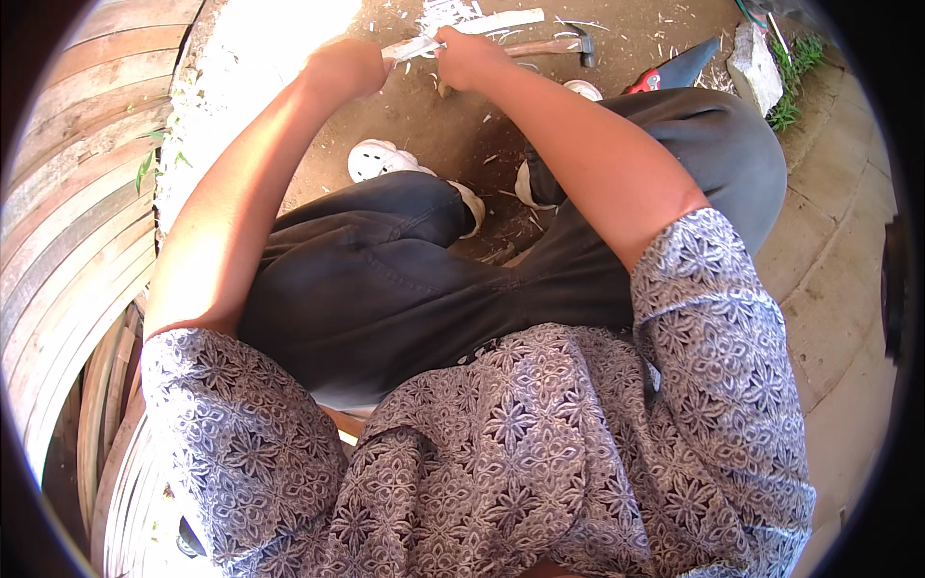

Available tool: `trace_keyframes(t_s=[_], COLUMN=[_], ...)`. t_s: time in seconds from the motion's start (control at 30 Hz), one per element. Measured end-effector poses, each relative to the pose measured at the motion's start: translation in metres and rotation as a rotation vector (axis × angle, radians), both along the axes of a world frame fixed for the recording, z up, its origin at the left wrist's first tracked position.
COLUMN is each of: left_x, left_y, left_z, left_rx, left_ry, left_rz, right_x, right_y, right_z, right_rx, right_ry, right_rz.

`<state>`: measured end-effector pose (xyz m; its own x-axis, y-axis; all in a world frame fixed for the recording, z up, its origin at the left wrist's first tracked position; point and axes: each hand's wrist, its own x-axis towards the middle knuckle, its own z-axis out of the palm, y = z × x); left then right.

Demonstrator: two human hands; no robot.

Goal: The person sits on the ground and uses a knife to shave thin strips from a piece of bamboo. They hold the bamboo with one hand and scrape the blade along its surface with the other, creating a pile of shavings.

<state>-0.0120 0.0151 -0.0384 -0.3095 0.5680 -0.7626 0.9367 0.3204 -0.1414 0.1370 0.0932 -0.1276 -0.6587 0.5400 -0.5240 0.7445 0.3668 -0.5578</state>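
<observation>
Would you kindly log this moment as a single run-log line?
left hand: grips pale wood strip | right hand: grips same strip | ground: hammer, wood shavings | posture: seated, legs bent

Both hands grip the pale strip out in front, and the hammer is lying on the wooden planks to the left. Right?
Not quite. The hammer lies on the dirt ground beyond the hands, as the head view shows. Left hand and right hand do grip the pale strip.

Left hand and right hand both grip a pale strip over dirt ground; hammer lies just beyond, white shoes below.
</observation>
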Motion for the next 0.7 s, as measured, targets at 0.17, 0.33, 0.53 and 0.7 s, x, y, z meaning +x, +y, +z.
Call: trace_keyframes(t_s=[0.17, 0.33, 0.53, 0.7], left_x=[0.0, -0.001, 0.004, 0.004], left_y=[-0.003, -0.005, -0.004, -0.009], left_z=[-0.002, -0.001, 0.0, 0.001], left_rx=[0.017, 0.028, 0.09, 0.076], left_ry=[0.014, 0.009, 0.01, 0.012], left_rz=[0.014, -0.012, -0.049, -0.039], right_x=[0.013, 0.017, 0.006, 0.0], right_y=[-0.008, -0.013, -0.008, -0.007], right_z=[0.014, 0.017, -0.007, 0.008], right_rx=[0.017, 0.027, 0.095, 0.052], right_ry=[0.012, -0.04, 0.02, -0.03], right_rz=[0.079, 0.122, 0.074, 0.125])
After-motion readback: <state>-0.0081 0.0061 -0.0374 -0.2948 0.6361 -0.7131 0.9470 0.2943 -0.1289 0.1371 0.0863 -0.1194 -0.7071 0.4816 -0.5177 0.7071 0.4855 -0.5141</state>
